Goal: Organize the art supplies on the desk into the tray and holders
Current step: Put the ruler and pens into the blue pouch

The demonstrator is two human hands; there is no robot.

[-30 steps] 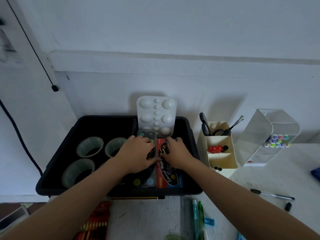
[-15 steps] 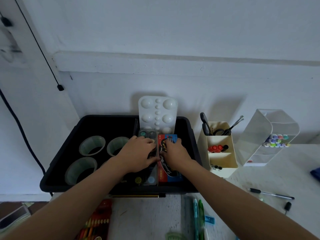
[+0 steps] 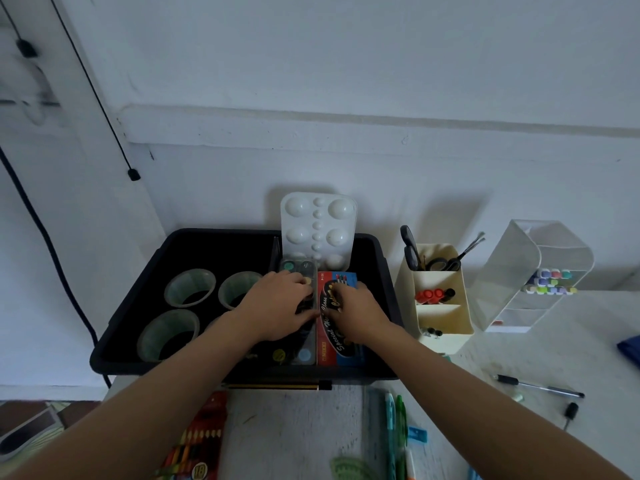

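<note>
Recording tray contents first. Black tray sits against the wall at the back of the desk.

- Watercolour set: long, narrow case with a clear lid and round colour pans showing; it lies flat in the tray's right half.
- Red-and-blue pencil box: printed script on a black oval. It lies flat, just beside the set on its right, long edges touching.
- Left hand: palm down over the watercolour set, fingers lightly bent, thumb along the seam between set and box. Cannot tell whether it grips or only presses.
- Right hand: on the pencil box, fingertips bent onto its printed face. Grip likewise not resolvable.
- Both hands cover the middle of the two items.

Surroundings:
- White palette stands upright at the tray's back wall, behind the set.
- Tape rolls fill the tray's left half.
- Cream organiser, right of the tray, holds scissors and red-capped markers.
- Clear marker holder stands further right, pastel caps inside.
- On the desk in front: a pencil touching the tray's near wall, green and teal pens, a blue sharpener, a coloured pencil pack, and a black pen far right.
</note>
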